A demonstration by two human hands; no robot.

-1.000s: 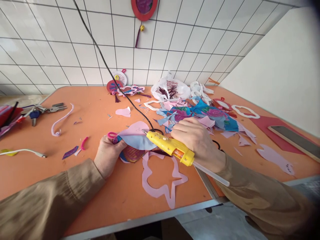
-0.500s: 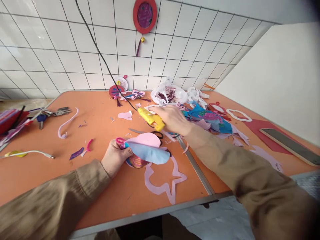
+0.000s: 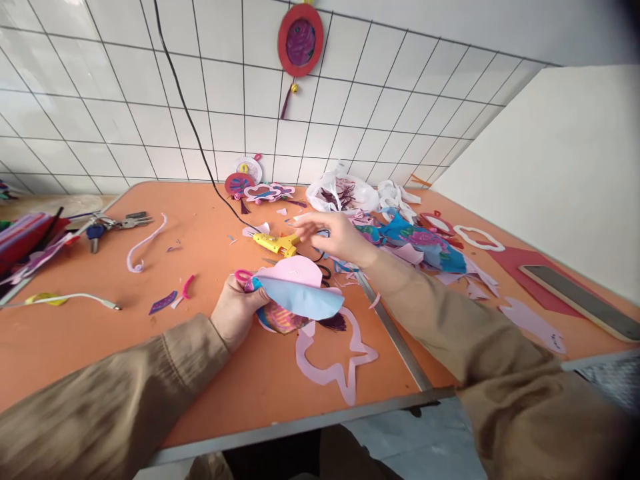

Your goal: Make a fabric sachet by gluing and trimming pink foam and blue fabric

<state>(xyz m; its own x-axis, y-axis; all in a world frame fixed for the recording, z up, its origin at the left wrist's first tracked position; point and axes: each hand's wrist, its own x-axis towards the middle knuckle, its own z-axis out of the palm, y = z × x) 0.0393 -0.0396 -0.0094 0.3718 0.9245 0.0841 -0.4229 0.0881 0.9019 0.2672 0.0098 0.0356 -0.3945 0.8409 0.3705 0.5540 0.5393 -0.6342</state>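
My left hand (image 3: 235, 317) is closed on a folded paper piece (image 3: 299, 288), pink on top and blue beneath, with a pink loop at the pinch. A patterned purple disc shows under it. My right hand (image 3: 337, 237) hovers open, fingers spread, just right of the yellow glue gun (image 3: 277, 243), which lies on the orange table (image 3: 200, 373) with its black cord (image 3: 200, 143) running up the tiled wall. The hand holds nothing.
A pink cut-out paper outline (image 3: 333, 357) lies near the front edge. Coloured paper scraps (image 3: 425, 243), a plastic bag (image 3: 343, 190) and white rings fill the back right. Keys (image 3: 117, 222), a white cable (image 3: 75, 299) and a dark ruler (image 3: 580, 300) lie at the sides.
My right hand carried the glue gun away from the paper, laid it on the table further back and let go. My left hand kept its hold on the folded paper.
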